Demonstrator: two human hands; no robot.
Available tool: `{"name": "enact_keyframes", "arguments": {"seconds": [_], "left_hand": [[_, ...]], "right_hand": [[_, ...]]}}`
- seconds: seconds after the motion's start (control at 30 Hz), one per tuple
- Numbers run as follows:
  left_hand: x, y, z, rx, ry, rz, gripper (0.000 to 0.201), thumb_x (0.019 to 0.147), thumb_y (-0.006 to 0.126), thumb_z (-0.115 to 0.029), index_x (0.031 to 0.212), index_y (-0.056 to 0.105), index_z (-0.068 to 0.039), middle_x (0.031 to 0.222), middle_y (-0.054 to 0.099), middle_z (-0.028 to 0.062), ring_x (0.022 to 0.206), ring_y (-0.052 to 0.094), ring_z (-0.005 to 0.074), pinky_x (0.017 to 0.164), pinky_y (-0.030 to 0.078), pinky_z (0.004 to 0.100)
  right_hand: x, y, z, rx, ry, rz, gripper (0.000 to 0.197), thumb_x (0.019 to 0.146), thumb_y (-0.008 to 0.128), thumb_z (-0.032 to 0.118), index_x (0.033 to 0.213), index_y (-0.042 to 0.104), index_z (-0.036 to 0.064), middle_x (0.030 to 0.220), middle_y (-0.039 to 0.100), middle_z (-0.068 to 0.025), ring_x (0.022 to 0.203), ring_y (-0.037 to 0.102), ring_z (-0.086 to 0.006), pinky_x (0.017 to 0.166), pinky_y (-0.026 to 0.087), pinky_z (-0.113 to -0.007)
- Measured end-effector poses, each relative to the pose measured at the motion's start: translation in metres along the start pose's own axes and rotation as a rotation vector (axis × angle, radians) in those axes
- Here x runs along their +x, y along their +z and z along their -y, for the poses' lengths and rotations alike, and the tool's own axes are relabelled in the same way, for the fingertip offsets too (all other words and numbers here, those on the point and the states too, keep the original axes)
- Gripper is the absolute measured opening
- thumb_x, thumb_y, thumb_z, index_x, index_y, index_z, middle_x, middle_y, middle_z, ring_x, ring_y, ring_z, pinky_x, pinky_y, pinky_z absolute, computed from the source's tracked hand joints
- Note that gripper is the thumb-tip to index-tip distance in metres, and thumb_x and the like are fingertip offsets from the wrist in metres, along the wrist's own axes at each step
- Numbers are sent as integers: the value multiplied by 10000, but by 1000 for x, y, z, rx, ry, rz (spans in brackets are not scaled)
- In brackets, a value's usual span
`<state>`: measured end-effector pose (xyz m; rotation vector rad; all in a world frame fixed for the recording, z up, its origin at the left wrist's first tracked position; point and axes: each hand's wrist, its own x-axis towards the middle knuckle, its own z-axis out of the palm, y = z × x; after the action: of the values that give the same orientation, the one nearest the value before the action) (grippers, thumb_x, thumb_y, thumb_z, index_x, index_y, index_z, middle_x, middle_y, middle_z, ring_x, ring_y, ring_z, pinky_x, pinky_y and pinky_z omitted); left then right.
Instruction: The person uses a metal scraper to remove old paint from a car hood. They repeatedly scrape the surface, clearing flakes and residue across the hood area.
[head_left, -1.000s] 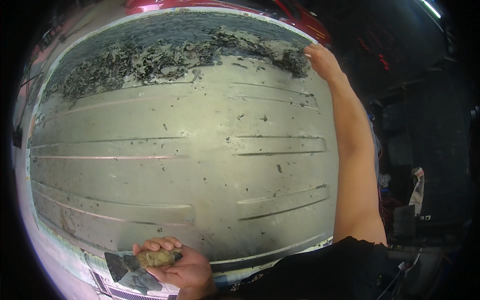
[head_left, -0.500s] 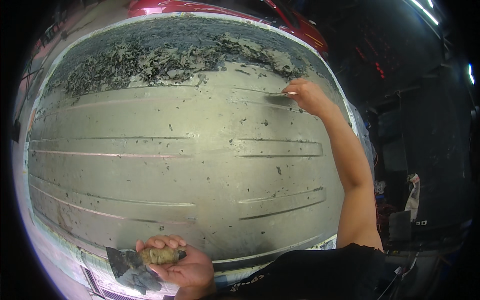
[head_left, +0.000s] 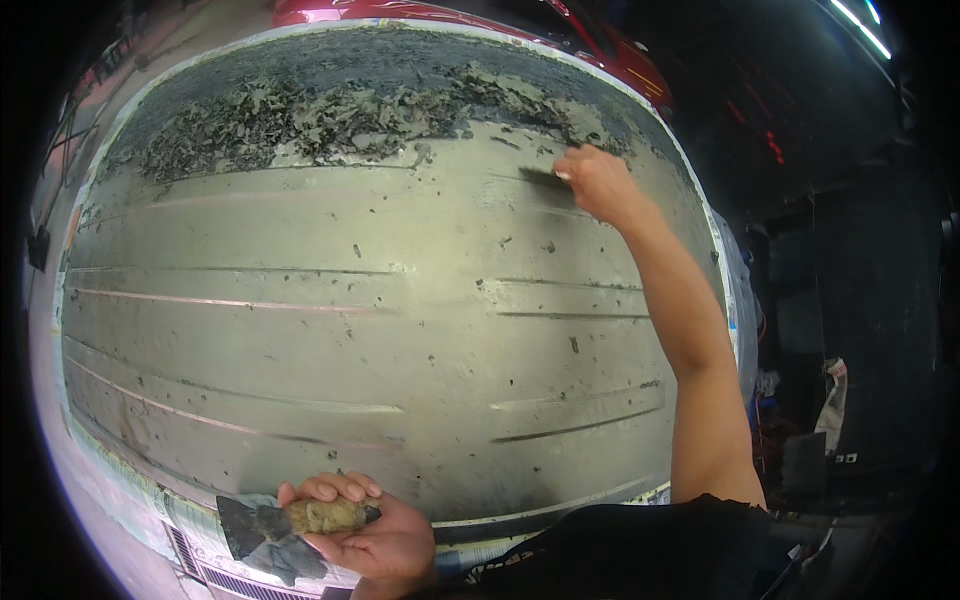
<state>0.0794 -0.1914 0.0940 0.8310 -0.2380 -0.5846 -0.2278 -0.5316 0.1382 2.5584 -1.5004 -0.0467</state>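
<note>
A broad greenish-grey vehicle roof panel [head_left: 380, 350] with long pressed ribs fills the middle. My left hand [head_left: 365, 530] lies palm up at its near edge, fingers curled around a scraper [head_left: 325, 517] with a yellowish, worn handle and a wide dark blade pointing left. Under the blade shows a blue-grey, crumpled cloth-like piece [head_left: 285, 562]. Toward the far right of the panel, my right hand [head_left: 598, 182] is closed in a pinch. A thin dark flat piece [head_left: 541, 177] juts left from its fingertips, close over the panel; its kind is unclear.
A thick band of curled, peeled paint flakes [head_left: 300, 125] runs across the far part of the panel, with dark coating [head_left: 360, 55] beyond. Small crumbs dot the surface. Masking paper [head_left: 150, 510] borders the panel. A red car [head_left: 440, 12] stands behind.
My right hand has moved a little left across the panel with the thin piece. The whole view has shifted slightly; my left hand keeps its hold on the scraper.
</note>
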Motion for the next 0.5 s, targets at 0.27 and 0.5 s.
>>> {"name": "enact_keyframes", "arguments": {"seconds": [0.27, 0.5], "left_hand": [[2, -3, 1, -19, 14, 29, 537, 1101, 332, -468, 1451, 333, -61, 1026, 517, 85, 812, 542, 183, 676, 503, 319], [0, -4, 2, -46, -14, 45, 555, 1093, 363, -485, 1451, 328, -62, 1038, 510, 92, 821, 544, 188, 691, 509, 320]], "right_hand": [[10, -24, 15, 25, 1, 113, 273, 880, 659, 37, 1130, 717, 128, 1051, 711, -90, 1070, 656, -323, 861, 545, -459], [26, 5, 0, -162, 15, -71, 271, 877, 662, 36, 1125, 718, 132, 1090, 694, -84, 1079, 641, -310, 860, 553, -447]]}}
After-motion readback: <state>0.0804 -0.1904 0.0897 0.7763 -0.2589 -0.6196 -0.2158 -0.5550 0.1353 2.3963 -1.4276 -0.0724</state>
